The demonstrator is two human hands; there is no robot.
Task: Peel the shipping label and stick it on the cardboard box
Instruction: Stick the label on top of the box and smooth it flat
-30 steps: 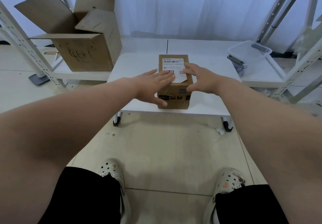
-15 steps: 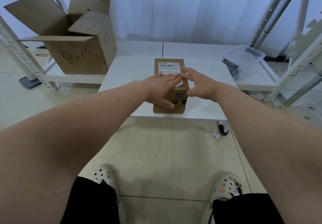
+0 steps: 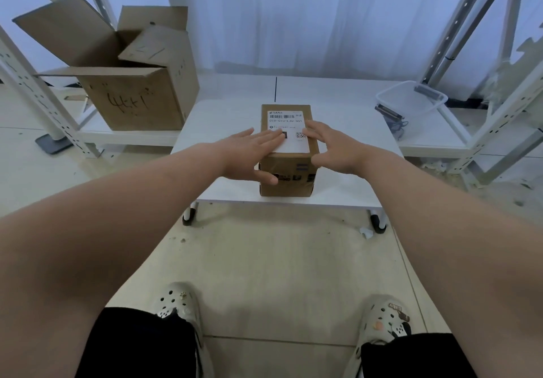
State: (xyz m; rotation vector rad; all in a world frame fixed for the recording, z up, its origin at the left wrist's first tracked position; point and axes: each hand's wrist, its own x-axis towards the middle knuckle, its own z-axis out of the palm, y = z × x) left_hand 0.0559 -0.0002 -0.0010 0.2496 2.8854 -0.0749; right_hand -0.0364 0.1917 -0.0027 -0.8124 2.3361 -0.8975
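The left hand (image 3: 252,154) is flat, fingers straight and together. Its fingertips lie on the near left part of the shipping label (image 3: 293,144), and its thumb rests against the near face of the cardboard box (image 3: 296,186). The right hand (image 3: 332,150) is also uncurled, fingers spread. Its fingertips touch the right edge of the label at the box top, and its thumb stands just beside the near right corner of the box. Neither hand grips anything. The label lies flat on the top face of the box, between the two hands, barcode at the far end. The box stands upright on the near half of a white table (image 3: 229,119) with casters. To the far left, a large open carton (image 3: 132,101) sits on a low shelf. To the far right, a clear plastic container (image 3: 411,101) rests on another shelf.
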